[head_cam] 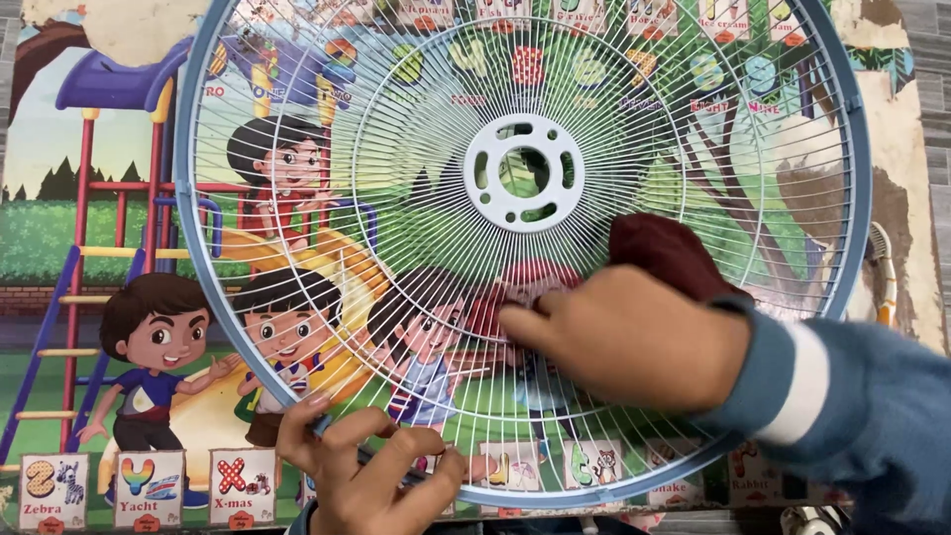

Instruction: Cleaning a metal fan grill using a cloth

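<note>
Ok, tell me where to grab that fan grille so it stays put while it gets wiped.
Probably best by the blue outer rim at the bottom edge, from the near side, where the left hand already grips the fan grille. The rim is a solid band, unlike the thin white wires, and there it stays clear of the right hand pressing a dark red cloth near the white hub.

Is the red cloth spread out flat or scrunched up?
Scrunched up. The dark red cloth sits bunched in a lump under the right hand, pressed on the fan grille. The left hand grips the blue rim.
</note>
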